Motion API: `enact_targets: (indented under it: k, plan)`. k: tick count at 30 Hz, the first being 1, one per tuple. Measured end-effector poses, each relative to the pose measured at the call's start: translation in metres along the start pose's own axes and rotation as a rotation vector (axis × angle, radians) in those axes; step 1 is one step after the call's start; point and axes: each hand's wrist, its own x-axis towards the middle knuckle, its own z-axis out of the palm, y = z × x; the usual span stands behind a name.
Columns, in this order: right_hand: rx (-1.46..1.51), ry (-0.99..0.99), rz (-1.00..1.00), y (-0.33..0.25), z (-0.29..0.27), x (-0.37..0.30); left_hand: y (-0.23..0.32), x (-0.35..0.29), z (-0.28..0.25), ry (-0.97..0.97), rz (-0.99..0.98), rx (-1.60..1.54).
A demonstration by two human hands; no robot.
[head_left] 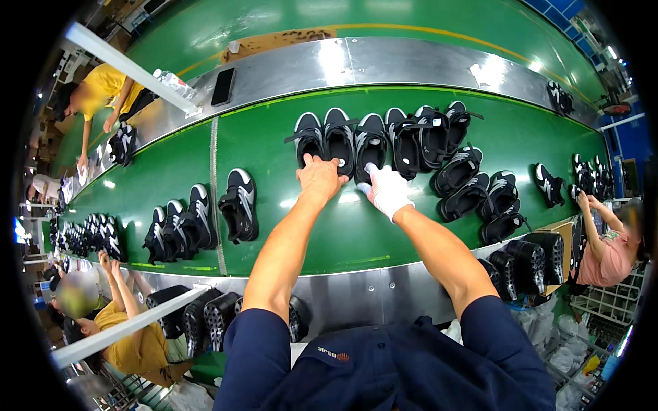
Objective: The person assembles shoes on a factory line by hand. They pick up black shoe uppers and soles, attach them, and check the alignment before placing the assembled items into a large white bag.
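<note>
Two black-and-grey sneakers with white toe tips, a left-hand one (308, 126) and one beside it (338, 125), stand side by side on the green conveyor belt (322, 236), toes pointing away. My bare left hand (320, 178) is closed at their heels, its fingertips hidden partly in the openings. Just right of them stands a third sneaker (371, 131). Its heel is gripped by my right hand (388, 193) in a white glove, with a finger at the opening and the thumb low outside. Several more sneakers (404, 140) sit close by on the right, some with straps sticking out.
A single sneaker (239, 205) and a small row of others stand left. A phone (223, 86) and plastic bottle (173, 83) lie on the far metal ledge (274, 75). Black shoe moulds (526, 264) line the near side. Co-workers sit left and right (606, 240).
</note>
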Motion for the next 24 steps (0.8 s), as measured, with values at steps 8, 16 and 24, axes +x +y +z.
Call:
enact_targets:
  k: [8, 16, 24]
  plan:
    - [-0.008, 0.068, 0.054, 0.043, -0.007, 0.033, -0.011, -0.053, -0.006, 0.159, 0.122, 0.076]
    - [0.555, 0.137, 0.016, 0.053, -0.043, -0.198, 0.049, -0.263, 0.049, 0.110, 0.245, -0.106]
    - [0.393, 0.862, 0.518, 0.141, -0.029, -0.411, 0.055, -0.360, 0.127, -0.255, 0.265, -0.177]
